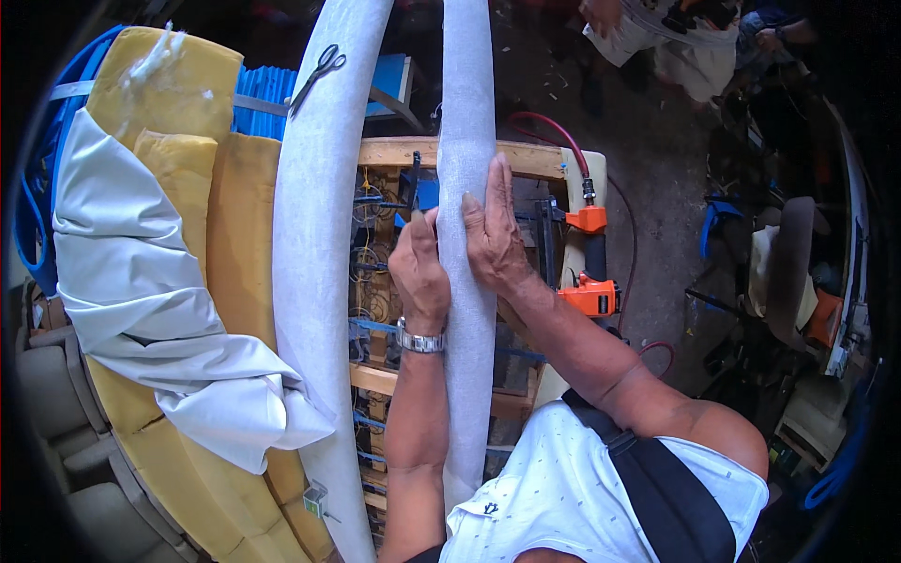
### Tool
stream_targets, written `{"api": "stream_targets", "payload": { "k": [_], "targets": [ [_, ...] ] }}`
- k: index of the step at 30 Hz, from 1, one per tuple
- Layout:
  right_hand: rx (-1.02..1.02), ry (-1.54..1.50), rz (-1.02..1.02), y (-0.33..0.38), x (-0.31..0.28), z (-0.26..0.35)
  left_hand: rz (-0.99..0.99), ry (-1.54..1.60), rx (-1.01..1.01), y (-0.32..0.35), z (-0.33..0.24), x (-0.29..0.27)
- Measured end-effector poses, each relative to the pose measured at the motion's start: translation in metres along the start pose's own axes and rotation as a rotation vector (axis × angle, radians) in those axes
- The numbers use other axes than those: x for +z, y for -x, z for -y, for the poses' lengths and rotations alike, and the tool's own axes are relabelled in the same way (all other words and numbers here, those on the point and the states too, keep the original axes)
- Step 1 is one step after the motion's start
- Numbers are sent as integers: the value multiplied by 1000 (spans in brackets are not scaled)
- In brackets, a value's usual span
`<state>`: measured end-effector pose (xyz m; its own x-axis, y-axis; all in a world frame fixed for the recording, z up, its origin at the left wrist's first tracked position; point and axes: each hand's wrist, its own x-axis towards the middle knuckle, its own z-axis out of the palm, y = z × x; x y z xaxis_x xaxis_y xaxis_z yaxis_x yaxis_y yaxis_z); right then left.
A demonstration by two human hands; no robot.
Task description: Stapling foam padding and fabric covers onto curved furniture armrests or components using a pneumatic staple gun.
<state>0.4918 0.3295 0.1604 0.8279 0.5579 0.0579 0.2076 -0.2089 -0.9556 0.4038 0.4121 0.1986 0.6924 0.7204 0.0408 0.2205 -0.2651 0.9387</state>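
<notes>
A long, narrow panel covered in light grey fabric [466,103] runs away from me over a wooden frame [399,153]. My right hand [497,235] lies along its right side, fingers stretched and thumb apart on the fabric. On the left side, my left hand [419,277], with a metal-banded watch [419,341] at its wrist, is closed against the panel's edge. A slim dark bar [416,180] rises just beyond its fingers; I cannot tell whether it is held. Right of my right hand lies an orange air staple gun [589,258] with a red hose [568,141].
Left is a second grey covered strip [319,216] with black-handled scissors [317,80] and a small box [315,498] on it. White fabric [141,244] drapes over yellow foam [235,216]. Springs [371,263] show inside the frame. Another person's hand [603,14] appears far right.
</notes>
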Motion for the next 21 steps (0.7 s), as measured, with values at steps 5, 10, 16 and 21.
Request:
{"api": "stream_targets", "payload": {
  "k": [5, 10, 16, 21],
  "targets": [
    [-82, 10, -17, -11, -3, 0, -25, -348, -188, -37, -27, 10],
    [-98, -56, -5, -9, -7, -10, -82, -401, -141, -38, -15, 27],
    [116, -587, -109, -55, -26, -58, -10, -288, -152, -50, -2, 27],
    [77, -803, 36, -98, 7, -100, 16, -187, -159, -52, 9, 32]
  ]
}}
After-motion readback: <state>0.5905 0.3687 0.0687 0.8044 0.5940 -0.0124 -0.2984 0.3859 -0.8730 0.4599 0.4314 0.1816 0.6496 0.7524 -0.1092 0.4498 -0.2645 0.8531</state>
